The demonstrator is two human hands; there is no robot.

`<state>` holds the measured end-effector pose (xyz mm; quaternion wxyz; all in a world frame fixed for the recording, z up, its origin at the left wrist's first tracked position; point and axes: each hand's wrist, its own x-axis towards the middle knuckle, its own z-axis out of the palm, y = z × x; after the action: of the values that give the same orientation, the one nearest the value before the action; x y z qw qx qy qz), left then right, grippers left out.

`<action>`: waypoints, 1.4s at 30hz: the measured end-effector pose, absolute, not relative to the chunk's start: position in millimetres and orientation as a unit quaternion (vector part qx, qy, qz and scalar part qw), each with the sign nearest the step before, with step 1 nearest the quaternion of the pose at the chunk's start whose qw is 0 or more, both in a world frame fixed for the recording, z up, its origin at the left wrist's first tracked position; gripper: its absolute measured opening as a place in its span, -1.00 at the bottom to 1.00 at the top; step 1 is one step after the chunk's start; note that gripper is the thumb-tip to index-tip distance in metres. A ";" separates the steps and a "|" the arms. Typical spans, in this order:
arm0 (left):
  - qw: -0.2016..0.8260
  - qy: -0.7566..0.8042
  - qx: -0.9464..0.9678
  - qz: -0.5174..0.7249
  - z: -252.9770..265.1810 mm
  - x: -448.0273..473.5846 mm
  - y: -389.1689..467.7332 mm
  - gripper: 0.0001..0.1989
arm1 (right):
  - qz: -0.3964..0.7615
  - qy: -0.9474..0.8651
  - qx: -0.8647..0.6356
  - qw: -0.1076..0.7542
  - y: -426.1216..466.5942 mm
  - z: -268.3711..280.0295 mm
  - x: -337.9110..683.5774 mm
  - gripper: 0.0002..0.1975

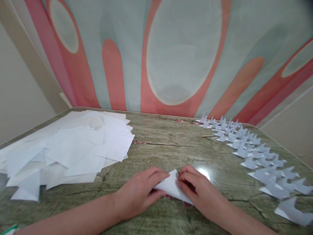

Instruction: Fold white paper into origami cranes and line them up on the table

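Between my two hands, near the front of the table, is a small folded piece of white paper (173, 185) with one point sticking up at the back. My left hand (144, 189) grips its left end, thumb below and fingers above. At the other end my right hand (197, 189) has its fingers curled and pinched on the paper. The palm side of both hands and the underside of the paper are hidden.
A wide, loose pile of white paper sheets (80, 147) covers the table's left side, with a folded piece (28, 187) at its front. Rows of folded paper birds (264, 174) stand along the right. Behind the wood-grain table (168, 147) rises a patterned wall covering (132, 65).
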<state>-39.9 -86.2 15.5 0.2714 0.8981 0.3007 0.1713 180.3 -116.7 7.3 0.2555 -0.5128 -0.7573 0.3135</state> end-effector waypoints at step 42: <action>0.136 0.247 0.952 0.118 3.7 -22.0 -51.4 -0.67 | 0.162 -0.751 -0.553 0.323 -83.5 -12.4 195.6 -0.94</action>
<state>-22.0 -51.4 3.7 0.1357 0.9521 0.2472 0.1183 195.6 -83.5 -12.4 0.3227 -0.5533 -0.7507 0.1617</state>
